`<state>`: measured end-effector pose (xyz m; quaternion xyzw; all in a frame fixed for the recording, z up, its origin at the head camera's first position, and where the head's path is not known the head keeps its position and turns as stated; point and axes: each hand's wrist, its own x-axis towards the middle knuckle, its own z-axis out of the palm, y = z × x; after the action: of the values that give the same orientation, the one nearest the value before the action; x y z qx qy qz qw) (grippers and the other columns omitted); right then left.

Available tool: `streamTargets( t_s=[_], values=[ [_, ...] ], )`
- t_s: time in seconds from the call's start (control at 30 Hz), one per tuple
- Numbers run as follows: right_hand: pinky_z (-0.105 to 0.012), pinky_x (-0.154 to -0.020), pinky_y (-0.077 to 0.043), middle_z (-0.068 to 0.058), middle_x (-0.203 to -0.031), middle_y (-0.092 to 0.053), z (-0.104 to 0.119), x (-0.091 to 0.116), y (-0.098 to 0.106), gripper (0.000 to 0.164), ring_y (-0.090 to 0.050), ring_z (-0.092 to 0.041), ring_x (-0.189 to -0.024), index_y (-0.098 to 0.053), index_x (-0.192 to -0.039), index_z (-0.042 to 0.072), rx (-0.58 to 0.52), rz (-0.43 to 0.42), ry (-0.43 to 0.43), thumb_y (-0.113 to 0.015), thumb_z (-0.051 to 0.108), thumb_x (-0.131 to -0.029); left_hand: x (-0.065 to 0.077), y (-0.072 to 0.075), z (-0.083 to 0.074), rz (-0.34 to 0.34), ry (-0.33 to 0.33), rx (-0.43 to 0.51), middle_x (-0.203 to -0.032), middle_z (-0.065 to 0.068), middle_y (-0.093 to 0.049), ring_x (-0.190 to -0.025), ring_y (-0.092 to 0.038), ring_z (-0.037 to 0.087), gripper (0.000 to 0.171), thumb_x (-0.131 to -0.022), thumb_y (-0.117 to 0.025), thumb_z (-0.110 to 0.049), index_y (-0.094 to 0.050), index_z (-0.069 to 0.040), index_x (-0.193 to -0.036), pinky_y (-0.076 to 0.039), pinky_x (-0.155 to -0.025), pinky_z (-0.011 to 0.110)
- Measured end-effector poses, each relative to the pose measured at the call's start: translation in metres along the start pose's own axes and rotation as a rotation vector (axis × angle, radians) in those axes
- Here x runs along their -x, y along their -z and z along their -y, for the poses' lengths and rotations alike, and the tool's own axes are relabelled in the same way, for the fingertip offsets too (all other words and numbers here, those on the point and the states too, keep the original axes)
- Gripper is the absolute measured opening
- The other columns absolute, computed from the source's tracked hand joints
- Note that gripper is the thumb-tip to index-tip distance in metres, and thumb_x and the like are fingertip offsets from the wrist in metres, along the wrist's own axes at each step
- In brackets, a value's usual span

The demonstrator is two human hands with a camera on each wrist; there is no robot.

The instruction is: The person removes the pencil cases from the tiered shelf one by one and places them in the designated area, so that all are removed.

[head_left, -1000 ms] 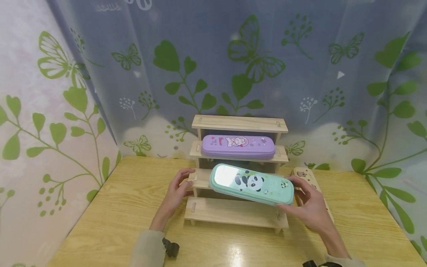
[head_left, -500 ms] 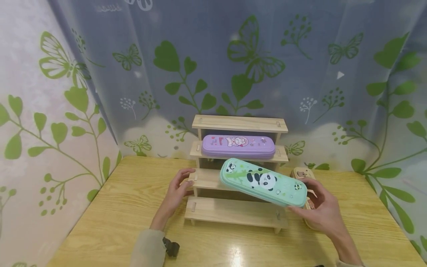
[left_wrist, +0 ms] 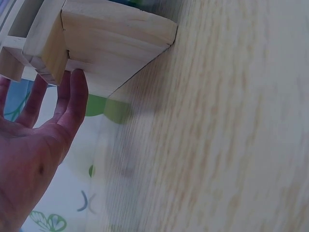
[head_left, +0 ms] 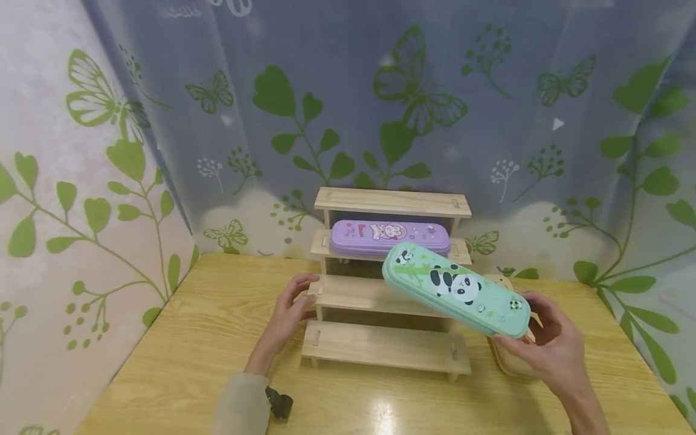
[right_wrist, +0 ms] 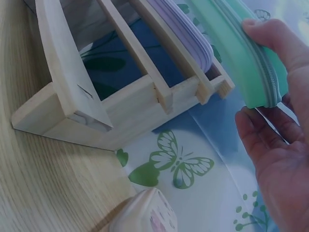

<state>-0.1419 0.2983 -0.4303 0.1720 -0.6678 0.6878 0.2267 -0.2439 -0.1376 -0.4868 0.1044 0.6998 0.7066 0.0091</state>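
Observation:
My right hand point(head_left: 554, 344) grips the right end of a mint-green panda pencil case point(head_left: 457, 290), thumb on the near long side and fingers at the far edge. The case is raised and slanted, its left end overlapping a purple pencil case point(head_left: 388, 237) in the head view. In the right wrist view its zipper side shows beside the thumb. My left hand point(head_left: 290, 305) holds the left end of a step of the wooden tiered stand point(head_left: 380, 347), its fingertips against the wood in the left wrist view. The purple case lies on the stand's second tier from the top.
A cream pencil case point(head_left: 511, 359) lies on the wood-grain table point(head_left: 217, 362) right of the stand, partly hidden under the green case and right hand. Behind the table hangs a curtain point(head_left: 348, 121) printed with leaves and butterflies.
My right hand has carried the green pencil case to the right, away from the stand's middle, and tilted it more steeply. My left hand has stayed at the stand.

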Motion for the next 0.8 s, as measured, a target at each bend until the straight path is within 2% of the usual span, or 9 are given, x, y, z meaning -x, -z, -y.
streamTargets(
  t_s=[0.13, 0.4, 0.7, 0.8],
  values=[
    [-0.012, -0.094, -0.052, -0.003, -0.121, -0.066, 0.003, 0.001, 0.004, 0.077, -0.059, -0.01, -0.104, -0.051, -0.131, -0.017, 0.023, -0.039, 0.012, -0.065, -0.041, -0.059, 0.0, 0.0, 0.0, 0.0, 0.0, 0.002, -0.145, 0.022, -0.048, -0.107, -0.063, 0.021, 0.041, -0.099, -0.05, -0.005, -0.05, -0.005, -0.14, -0.06, -0.087, 0.045],
    [-0.011, -0.093, -0.053, 0.0, -0.122, -0.064, 0.008, 0.003, 0.014, 0.077, -0.059, -0.008, -0.106, -0.05, -0.131, -0.016, 0.055, -0.058, -0.034, -0.067, -0.04, -0.06, 0.0, 0.001, 0.001, -0.001, 0.001, 0.002, -0.145, 0.022, -0.048, -0.106, -0.064, 0.02, 0.041, -0.099, -0.049, -0.005, -0.05, -0.005, -0.141, -0.061, -0.087, 0.045],
    [-0.012, -0.089, -0.056, -0.004, -0.121, -0.065, 0.012, 0.01, 0.025, 0.079, -0.062, -0.009, -0.106, -0.052, -0.13, -0.015, 0.028, -0.23, -0.079, -0.06, -0.046, -0.058, 0.001, 0.001, 0.001, -0.003, 0.004, -0.014, -0.146, 0.021, -0.048, -0.111, -0.063, 0.024, 0.041, -0.1, -0.049, -0.006, -0.051, -0.007, -0.141, -0.06, -0.09, 0.049],
    [-0.014, -0.088, -0.057, -0.006, -0.121, -0.067, 0.012, 0.011, 0.029, 0.08, -0.063, -0.01, -0.106, -0.051, -0.13, -0.017, -0.022, -0.258, -0.049, -0.056, -0.048, -0.057, 0.001, 0.0, 0.001, -0.004, 0.006, -0.015, -0.146, 0.021, -0.047, -0.111, -0.062, 0.025, 0.041, -0.1, -0.049, -0.007, -0.051, -0.007, -0.141, -0.06, -0.09, 0.051]
  ],
)
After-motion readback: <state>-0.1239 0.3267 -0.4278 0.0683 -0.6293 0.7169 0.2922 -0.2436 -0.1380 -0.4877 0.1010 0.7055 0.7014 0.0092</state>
